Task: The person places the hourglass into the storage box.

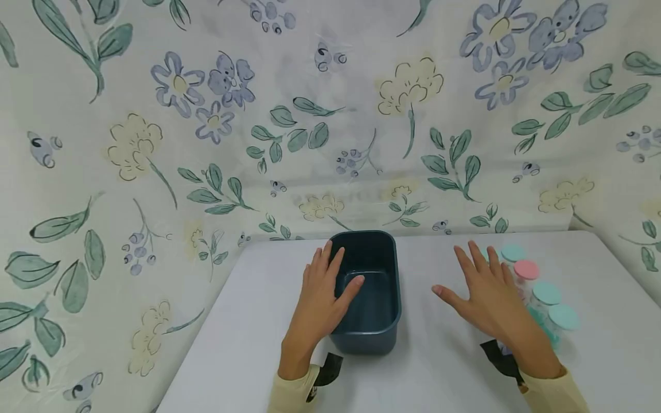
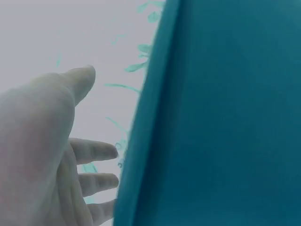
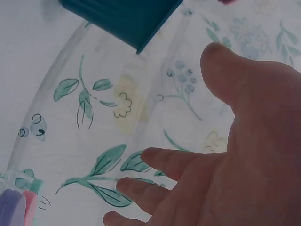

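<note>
A deep, dark blue rectangular bin [image 1: 365, 343] stands upright on the white table, its open top facing up. My left hand [image 1: 321, 298] is at its left side, fingers straight and spread, overlapping the rim in the head view. In the left wrist view the fingertips of that hand [image 2: 42, 127] come right up to the edge of the bin wall [image 2: 225, 117]. To the right of the bin, my right hand [image 1: 488, 301] hovers palm down with fingers spread and nothing held. Beside and partly behind it is a row of clear jars with mint lids [image 1: 564, 317] and one pink lid [image 1: 526, 269].
The white table [image 1: 248, 321] reaches back to a hanging cloth [image 1: 330, 143] printed with flowers and leaves. At the lower left of the right wrist view, a clear container [image 3: 14, 205] shows purple and pink pieces. Black straps [image 1: 329, 369] circle the wrists.
</note>
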